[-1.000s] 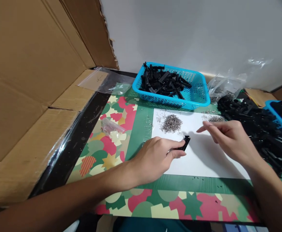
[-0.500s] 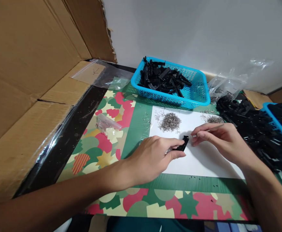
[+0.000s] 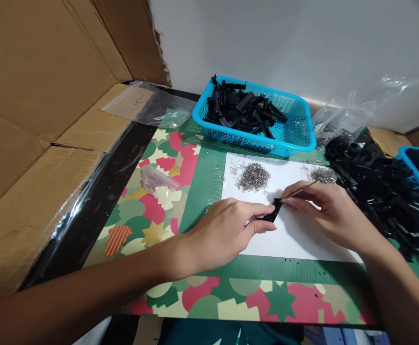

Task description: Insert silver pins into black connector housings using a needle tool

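My left hand (image 3: 231, 230) is closed on a small black plastic part (image 3: 276, 210), gripping it between thumb and fingers over the white sheet (image 3: 299, 239). Pinched in my right hand (image 3: 324, 206) is a thin metal tool (image 3: 303, 189), whose exact kind I cannot make out. Its tip meets the upper end of the black part, or lies right beside it. A pile of small bent metal pieces (image 3: 253, 177), like tiny springs or clips, lies on the sheet just beyond my hands. A second metal pile (image 3: 322, 175) sits behind my right hand.
A blue basket (image 3: 252, 146) of black parts stands at the back. Many black pieces (image 3: 375, 177) are heaped on the right, beside another blue basket (image 3: 411, 165). Clear plastic bags (image 3: 157, 179) lie around. Cardboard (image 3: 44, 72) walls the left side.
My right hand has brought the metal tool left, up to the end of the black part. My left hand keeps its hold in nearly the same place. The view has shifted slightly.
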A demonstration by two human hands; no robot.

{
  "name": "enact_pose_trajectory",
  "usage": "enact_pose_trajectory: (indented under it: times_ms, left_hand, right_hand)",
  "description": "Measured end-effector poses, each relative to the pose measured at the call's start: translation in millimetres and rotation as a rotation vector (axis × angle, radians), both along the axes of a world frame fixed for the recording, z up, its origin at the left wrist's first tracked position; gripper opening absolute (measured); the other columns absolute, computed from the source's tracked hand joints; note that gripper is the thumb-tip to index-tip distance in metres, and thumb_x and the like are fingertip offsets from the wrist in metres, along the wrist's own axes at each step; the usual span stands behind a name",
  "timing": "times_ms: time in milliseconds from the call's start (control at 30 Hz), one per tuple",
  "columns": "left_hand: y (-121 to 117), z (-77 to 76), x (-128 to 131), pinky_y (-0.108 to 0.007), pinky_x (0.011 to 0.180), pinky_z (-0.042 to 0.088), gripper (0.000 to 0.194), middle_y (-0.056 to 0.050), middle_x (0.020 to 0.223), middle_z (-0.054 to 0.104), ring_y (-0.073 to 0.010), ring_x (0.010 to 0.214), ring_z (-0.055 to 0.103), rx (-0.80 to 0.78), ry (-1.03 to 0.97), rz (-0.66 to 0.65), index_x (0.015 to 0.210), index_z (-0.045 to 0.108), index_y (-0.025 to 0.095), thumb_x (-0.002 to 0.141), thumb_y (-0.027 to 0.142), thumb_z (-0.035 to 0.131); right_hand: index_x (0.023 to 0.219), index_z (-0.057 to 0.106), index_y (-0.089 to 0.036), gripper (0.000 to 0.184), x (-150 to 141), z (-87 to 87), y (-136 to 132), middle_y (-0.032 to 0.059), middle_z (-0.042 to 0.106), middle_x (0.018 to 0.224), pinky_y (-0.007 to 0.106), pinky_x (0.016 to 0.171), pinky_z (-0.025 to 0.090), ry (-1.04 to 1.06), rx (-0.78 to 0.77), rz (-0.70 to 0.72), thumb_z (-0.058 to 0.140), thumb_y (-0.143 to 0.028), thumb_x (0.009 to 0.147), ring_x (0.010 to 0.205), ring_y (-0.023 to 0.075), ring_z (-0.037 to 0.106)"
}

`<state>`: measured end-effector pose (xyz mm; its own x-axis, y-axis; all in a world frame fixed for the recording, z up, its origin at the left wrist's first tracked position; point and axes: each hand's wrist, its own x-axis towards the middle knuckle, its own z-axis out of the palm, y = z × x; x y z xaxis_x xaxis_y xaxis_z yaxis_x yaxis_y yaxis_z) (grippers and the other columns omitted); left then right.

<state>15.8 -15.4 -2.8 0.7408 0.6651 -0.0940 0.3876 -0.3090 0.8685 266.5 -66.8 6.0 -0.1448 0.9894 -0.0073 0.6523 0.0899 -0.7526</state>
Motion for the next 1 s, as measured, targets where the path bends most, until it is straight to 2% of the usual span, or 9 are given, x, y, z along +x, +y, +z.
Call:
enact_pose_trajectory:
  times_ms: [200,333,500,700,833,900,1000]
  left_hand:
    - [4,-2.6,0,-0.032,0.071,0.054,0.031,-0.006,0.115,0.086,-0.0253,0.088,0.081,-0.011,0.004,-0.043,0.132,0.081,0.026,0.102,0.024,0.071]
    - [5,-4.0,0,-0.03,0.069,0.051,0.027,-0.004,0.106,0.088,-0.0246,0.087,0.079,-0.041,0.002,-0.024,0.125,0.084,0.027,0.1,0.027,0.073]
    - [6,-4.8,1,-0.028,0.063,0.046,0.021,-0.002,0.092,0.087,-0.019,0.072,0.073,-0.1,-0.002,0.003,0.112,0.088,0.024,0.097,0.027,0.072]
    - [7,-3.9,1,-0.028,0.069,0.051,0.025,-0.003,0.097,0.088,-0.0225,0.088,0.08,-0.211,-0.045,0.006,0.115,0.086,0.021,0.098,0.023,0.068]
    - [8,-3.9,0,-0.03,0.07,0.052,0.03,-0.007,0.102,0.087,-0.0236,0.089,0.078,-0.224,-0.053,0.021,0.123,0.083,0.019,0.098,0.029,0.069]
    - [9,-3.1,-1,-0.029,0.069,0.051,0.036,-0.007,0.101,0.086,-0.022,0.084,0.074,-0.221,-0.062,0.033,0.131,0.08,0.019,0.1,0.035,0.069]
    - [9,-0.9,-4,-0.027,0.064,0.047,0.041,-0.006,0.096,0.08,-0.0177,0.075,0.066,-0.221,-0.122,0.039,0.138,0.073,0.019,0.103,0.039,0.064]
  right_hand:
    - [0.102,0.082,-0.024,0.019,0,-0.6,-1,0.0063,0.084,0.101,0.034,0.078,0.058,-0.056,0.015,-0.009,0.066,-0.032,0.104,0.085,0.023,0.077]
    - [0.099,0.085,-0.023,0.018,0,-0.4,-1,0.0065,0.084,0.095,0.035,0.077,0.058,-0.087,0.035,-0.028,0.068,-0.03,0.101,0.079,0.0231,0.075]
    - [0.099,0.084,-0.021,0.015,-2,0.3,2,0.0055,0.085,0.092,0.032,0.069,0.054,-0.078,0.032,-0.039,0.07,-0.026,0.098,0.074,0.0204,0.073]
    - [0.093,0.082,-0.018,0.014,-7,0.7,5,0.0078,0.085,0.095,0.033,0.072,0.053,-0.06,-0.039,-0.067,0.069,-0.019,0.096,0.077,0.0211,0.074]
    - [0.084,0.078,-0.018,0.02,-6,-1.3,6,0.0097,0.082,0.095,0.032,0.067,0.05,0.048,-0.063,-0.082,0.069,-0.028,0.098,0.077,0.0205,0.071]
    - [0.087,0.076,-0.017,0.022,-2,-2.1,8,0.0085,0.078,0.088,0.031,0.064,0.05,0.18,-0.052,-0.125,0.071,-0.035,0.099,0.072,0.0194,0.068]
    - [0.092,0.072,-0.018,0.022,6,-1.3,11,0.0055,0.07,0.084,0.033,0.069,0.054,0.449,0.022,-0.251,0.075,-0.04,0.096,0.07,0.0184,0.065]
